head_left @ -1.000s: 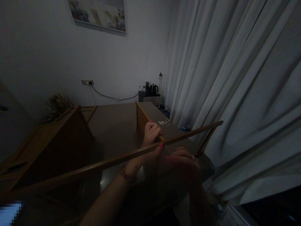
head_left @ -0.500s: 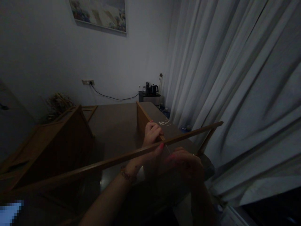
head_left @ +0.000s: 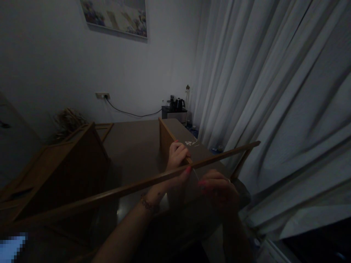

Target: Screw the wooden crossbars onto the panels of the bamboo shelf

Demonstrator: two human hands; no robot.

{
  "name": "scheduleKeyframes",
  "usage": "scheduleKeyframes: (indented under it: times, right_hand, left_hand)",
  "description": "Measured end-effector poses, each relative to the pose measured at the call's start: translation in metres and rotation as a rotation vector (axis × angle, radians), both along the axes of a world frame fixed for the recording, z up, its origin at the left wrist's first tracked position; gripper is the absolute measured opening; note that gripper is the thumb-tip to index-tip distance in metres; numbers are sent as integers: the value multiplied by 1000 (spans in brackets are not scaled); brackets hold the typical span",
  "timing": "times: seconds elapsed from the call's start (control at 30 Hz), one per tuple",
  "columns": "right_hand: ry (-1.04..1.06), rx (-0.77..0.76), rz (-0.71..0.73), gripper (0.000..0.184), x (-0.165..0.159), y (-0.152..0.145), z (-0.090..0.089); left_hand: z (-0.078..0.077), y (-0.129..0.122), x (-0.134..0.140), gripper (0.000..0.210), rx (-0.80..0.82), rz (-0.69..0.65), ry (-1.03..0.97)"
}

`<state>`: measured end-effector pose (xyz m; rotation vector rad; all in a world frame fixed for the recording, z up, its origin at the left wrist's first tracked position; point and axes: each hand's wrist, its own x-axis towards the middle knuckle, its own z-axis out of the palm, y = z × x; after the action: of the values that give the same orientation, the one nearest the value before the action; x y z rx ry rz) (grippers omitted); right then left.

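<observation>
A long narrow wooden rail [head_left: 142, 184] runs slantwise across the view. Its middle meets the near end of an upright wooden panel [head_left: 166, 137]. My left hand [head_left: 178, 157] is closed around this joint, its fingers over the panel's top edge and its thumb against the near side of the rail. Just right of and below the joint, my right hand [head_left: 219, 188] pinches a thin, straight metal tool [head_left: 195, 174] whose tip reaches the rail. Its handle end is hidden in my fingers, so its exact kind is unclear.
The brown table [head_left: 131, 135] bears a wooden box-like frame [head_left: 63, 171] at left and small pale pieces [head_left: 191, 143] near its right edge. A white curtain [head_left: 246, 91] hangs along the right. Behind stands a small cabinet [head_left: 177, 116] with a black kettle [head_left: 180, 104].
My right hand has turned slightly at the tool, its fingers shifting a little to the right. The left hand, rail and panel hold the same position.
</observation>
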<state>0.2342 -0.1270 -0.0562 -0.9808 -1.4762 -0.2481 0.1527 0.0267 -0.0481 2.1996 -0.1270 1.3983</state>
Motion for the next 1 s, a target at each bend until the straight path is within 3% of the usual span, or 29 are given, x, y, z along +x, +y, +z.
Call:
scheduleKeyframes:
  times: [0.23, 0.7, 1.0]
  right_hand:
    - [-10, 41, -49, 12, 1, -1, -1]
    - [-53, 56, -84, 19, -1, -3, -1]
    - [-315, 185, -507, 20, -9, -10, 4]
  left_hand:
    - [0, 1, 2, 52, 19, 20, 4]
    - [-2, 1, 2, 52, 12, 31, -11]
    - [-5, 4, 5, 48, 52, 1, -58]
